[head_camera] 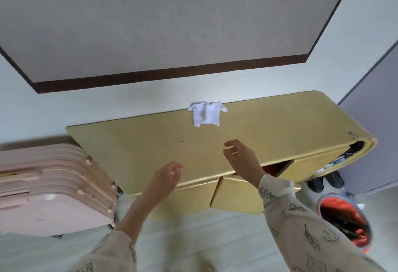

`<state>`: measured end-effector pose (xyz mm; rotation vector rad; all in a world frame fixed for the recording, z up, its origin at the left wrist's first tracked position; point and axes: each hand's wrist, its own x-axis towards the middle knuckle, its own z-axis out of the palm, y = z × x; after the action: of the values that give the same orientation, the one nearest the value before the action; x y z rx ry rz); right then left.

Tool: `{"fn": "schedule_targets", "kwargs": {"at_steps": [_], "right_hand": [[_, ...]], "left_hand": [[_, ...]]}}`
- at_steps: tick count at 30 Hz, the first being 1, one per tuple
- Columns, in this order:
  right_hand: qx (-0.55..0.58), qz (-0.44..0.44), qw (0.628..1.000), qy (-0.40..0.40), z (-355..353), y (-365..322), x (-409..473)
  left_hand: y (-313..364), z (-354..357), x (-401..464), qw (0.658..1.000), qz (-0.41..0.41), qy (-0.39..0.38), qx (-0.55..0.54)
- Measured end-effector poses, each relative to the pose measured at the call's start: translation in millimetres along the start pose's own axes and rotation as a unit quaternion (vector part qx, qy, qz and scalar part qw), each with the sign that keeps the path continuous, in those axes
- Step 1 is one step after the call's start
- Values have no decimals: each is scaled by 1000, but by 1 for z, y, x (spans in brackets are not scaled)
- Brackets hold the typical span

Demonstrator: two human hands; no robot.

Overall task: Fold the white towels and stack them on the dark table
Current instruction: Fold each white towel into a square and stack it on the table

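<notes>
A small crumpled white towel (205, 114) lies at the far edge of a yellow cabinet top (150, 144), against the wall. My left hand (164, 178) hovers over the cabinet's near edge with loosely curled fingers and holds nothing. My right hand (241, 157) hangs over the cabinet top, a little nearer the towel, fingers relaxed and empty. Both hands are well short of the towel. No dark table is in view.
A pink ribbed suitcase (49, 187) stands at the left of the cabinet. Cabinet doors (234, 194) below the top stand ajar. An orange-lined round bin (344, 222) sits on the floor at the right, with dark shoes (327, 180) behind it.
</notes>
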<state>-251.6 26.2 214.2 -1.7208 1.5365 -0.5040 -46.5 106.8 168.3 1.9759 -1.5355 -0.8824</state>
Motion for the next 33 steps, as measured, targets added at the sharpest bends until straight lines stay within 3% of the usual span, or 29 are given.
{"fn": "schedule_targets", "kwargs": {"at_steps": [10, 16, 20, 25, 28, 30, 33], "right_hand": [[-33, 59, 998, -19, 39, 54, 202], [-103, 50, 993, -19, 73, 107, 290], [-217, -10, 976, -19, 92, 130, 327], [-357, -138, 923, 24, 108, 144, 354], [-419, -167, 893, -2, 99, 144, 361], [-402, -160, 901, -41, 89, 144, 361], [-283, -93, 953, -46, 67, 142, 355]], "left_hand": [[-40, 61, 219, 994, -87, -50, 44], [-51, 106, 305, 994, -76, 5, 78], [-56, 123, 339, 990, -34, 80, 108], [-66, 132, 371, 989, -84, 75, 99], [-63, 133, 366, 988, -98, 92, 80], [-58, 130, 358, 985, -113, 111, 62], [-42, 112, 343, 980, -114, 162, 13]]}}
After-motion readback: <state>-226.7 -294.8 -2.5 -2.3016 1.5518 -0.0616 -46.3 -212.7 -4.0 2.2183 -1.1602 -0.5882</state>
